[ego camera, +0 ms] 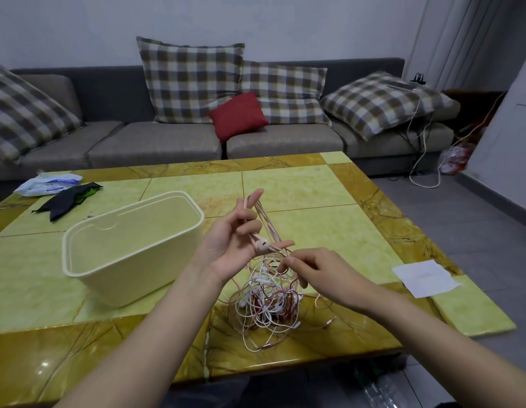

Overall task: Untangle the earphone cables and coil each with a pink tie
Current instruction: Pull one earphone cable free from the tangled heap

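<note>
1. State of grip: your left hand (232, 245) is raised over the desk (314, 201), fingers curled on a pink cable (266, 222) wound in long loops. An earbud (263, 245) lies against the palm side. Your right hand (317, 272) pinches a strand, seemingly of the same cable, just above the heap.
2. Location: the tangled heap (267, 301) lies on the near part of the desk, below both hands and right of the cream bin (138, 275).
3. Orientation: the loops' long axis runs from far-left, at the raised fingertip, down to near-right at the thumb. The free strand drops from there into the heap.
4. Risk: pulling the strand hard would likely tighten knots in the heap, or lift the whole heap off the desk.
5. Risk: loosening the left grip could let the loops slide off and spring open.
6. Risk: loose ends lie close to the near edge and could be dragged over it.
7. Note: no pink tie is visible; the loops may have to be held one-handed while you fetch one.
</note>
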The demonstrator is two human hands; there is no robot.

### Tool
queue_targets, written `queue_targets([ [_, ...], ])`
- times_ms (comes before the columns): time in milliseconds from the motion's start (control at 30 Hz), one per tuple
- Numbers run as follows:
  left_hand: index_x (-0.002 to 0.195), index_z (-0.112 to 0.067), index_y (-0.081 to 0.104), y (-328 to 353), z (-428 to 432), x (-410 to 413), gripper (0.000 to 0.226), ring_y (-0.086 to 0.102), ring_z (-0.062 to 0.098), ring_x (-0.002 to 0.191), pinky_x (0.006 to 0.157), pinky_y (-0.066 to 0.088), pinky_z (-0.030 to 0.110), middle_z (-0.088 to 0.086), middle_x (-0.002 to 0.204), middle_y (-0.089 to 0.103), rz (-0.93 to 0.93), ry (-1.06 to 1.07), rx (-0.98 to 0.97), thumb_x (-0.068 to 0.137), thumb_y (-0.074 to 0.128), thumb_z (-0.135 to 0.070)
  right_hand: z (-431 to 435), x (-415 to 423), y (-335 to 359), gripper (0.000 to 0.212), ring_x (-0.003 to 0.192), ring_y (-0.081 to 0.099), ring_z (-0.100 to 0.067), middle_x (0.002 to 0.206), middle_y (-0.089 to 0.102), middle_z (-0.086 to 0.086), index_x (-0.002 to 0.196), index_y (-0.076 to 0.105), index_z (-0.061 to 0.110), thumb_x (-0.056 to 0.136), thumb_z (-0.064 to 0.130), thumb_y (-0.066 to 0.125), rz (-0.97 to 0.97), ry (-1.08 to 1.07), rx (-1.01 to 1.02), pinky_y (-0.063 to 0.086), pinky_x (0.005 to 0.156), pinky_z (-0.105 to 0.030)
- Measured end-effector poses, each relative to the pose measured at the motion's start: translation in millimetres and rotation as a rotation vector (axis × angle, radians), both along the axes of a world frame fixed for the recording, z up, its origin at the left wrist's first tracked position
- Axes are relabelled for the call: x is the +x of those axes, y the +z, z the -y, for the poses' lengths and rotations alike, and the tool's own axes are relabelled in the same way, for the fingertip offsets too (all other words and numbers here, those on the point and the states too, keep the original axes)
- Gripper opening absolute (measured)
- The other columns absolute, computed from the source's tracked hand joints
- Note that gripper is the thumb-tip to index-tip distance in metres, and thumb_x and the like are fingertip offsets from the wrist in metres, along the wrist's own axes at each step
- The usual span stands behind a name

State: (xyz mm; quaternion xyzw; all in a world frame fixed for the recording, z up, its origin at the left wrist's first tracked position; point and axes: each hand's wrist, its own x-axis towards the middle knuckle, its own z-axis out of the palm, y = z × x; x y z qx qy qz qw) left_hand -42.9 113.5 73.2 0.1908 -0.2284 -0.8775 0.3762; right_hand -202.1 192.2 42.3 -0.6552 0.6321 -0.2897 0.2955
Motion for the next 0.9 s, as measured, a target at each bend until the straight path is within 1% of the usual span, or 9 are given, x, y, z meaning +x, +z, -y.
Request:
queue_targets([
  [133, 0.105, -0.013, 0.063, 2, 5, -4, 0.025, 0.059, -0.001, 0.055, 0.069, 0.043, 0.071, -0.014, 0.057, 0.049, 0.051, 0.193, -0.018, 0.092, 0.048, -0.028, -6, 2, -1, 0.028, 0.047, 0.045, 0.001, 0.057, 0.052, 0.007, 0.098, 0.071, 0.025, 0.098, 0.035, 0.045, -0.055, 0.041, 0.014, 0.032, 0.051, -0.014],
  [200, 0.098, -0.012, 0.062, 0, 9, -4, 0.026, 0.066, 0.002, 0.070, 0.074, 0.046, 0.068, -0.013, 0.067, 0.056, 0.146, 0.248, -0.144, 0.097, 0.042, -0.029, -8, 3, 0, 0.027, 0.049, 0.045, -0.001, 0.058, 0.052, 0.008, 0.101, 0.069, 0.027, 0.098, 0.035, 0.043, -0.096, 0.063, 0.021, 0.033, 0.053, -0.019],
  [300, 0.074, -0.006, 0.057, -6, 12, 0, 0.035, 0.069, 0.008, 0.082, 0.070, 0.050, 0.048, -0.011, 0.106, 0.063, 0.403, 0.311, -0.440, 0.099, 0.041, -0.024, -10, 3, 3, 0.026, 0.053, 0.045, -0.003, 0.060, 0.052, 0.008, 0.104, 0.068, 0.028, 0.098, 0.036, 0.044, -0.147, 0.083, 0.016, 0.036, 0.058, -0.025],
  [400, 0.064, -0.006, 0.062, -11, 8, 4, 0.042, 0.068, 0.009, 0.091, 0.052, 0.044, 0.025, -0.017, 0.112, 0.063, 0.793, 0.349, -0.793, 0.098, 0.046, -0.025, -12, 4, 14, 0.026, 0.052, 0.046, -0.002, 0.059, 0.053, 0.010, 0.102, 0.069, 0.029, 0.097, 0.037, 0.044, -0.177, 0.099, -0.001, 0.035, 0.056, -0.023],
  [533, 0.070, -0.009, 0.071, -25, 3, 2, 0.034, 0.061, -0.001, 0.096, 0.082, 0.047, 0.028, -0.014, 0.089, 0.069, 1.083, 0.187, -1.211, 0.095, 0.052, -0.021, -8, 2, 31, 0.026, 0.049, 0.045, -0.002, 0.060, 0.055, 0.007, 0.096, 0.071, 0.030, 0.096, 0.039, 0.046, -0.198, 0.066, -0.078, 0.032, 0.052, -0.021],
  [633, 0.083, -0.012, 0.072, -26, -4, -3, 0.027, 0.060, 0.008, 0.062, 0.055, 0.043, 0.023, -0.003, 0.062, 0.063, 1.024, -0.014, -1.056, 0.096, 0.050, -0.021, -2, -6, 40, 0.025, 0.052, 0.047, -0.007, 0.060, 0.057, 0.007, 0.084, 0.071, 0.031, 0.093, 0.041, 0.050, -0.218, -0.005, -0.164, 0.036, 0.054, -0.028],
  [700, 0.091, -0.014, 0.071, -21, -7, -3, 0.027, 0.048, 0.013, 0.045, 0.049, 0.037, 0.026, -0.001, 0.050, 0.053, 0.906, -0.094, -0.873, 0.098, 0.046, -0.021, 2, -14, 43, 0.022, 0.055, 0.050, -0.008, 0.056, 0.055, 0.013, 0.077, 0.069, 0.033, 0.091, 0.041, 0.054, -0.199, -0.056, -0.203, 0.037, 0.055, -0.029],
  [800, 0.100, -0.010, 0.069, -11, -9, 0, 0.031, 0.032, 0.015, 0.047, 0.070, 0.042, 0.042, -0.004, 0.046, 0.039, 0.754, -0.225, -0.718, 0.099, 0.040, -0.021, 5, -25, 43, 0.021, 0.052, 0.045, -0.003, 0.053, 0.054, 0.024, 0.073, 0.068, 0.031, 0.089, 0.040, 0.058, -0.125, -0.108, -0.224, 0.031, 0.050, -0.020],
  [900, 0.107, -0.006, 0.067, -6, -11, 2, 0.033, 0.028, 0.008, 0.043, 0.095, 0.040, 0.058, -0.005, 0.049, 0.035, 0.554, -0.342, -0.550, 0.094, 0.041, -0.021, 6, -31, 39, 0.024, 0.055, 0.048, 0.003, 0.056, 0.056, 0.015, 0.076, 0.072, 0.024, 0.090, 0.036, 0.058, -0.028, -0.144, -0.234, 0.033, 0.052, -0.013],
])
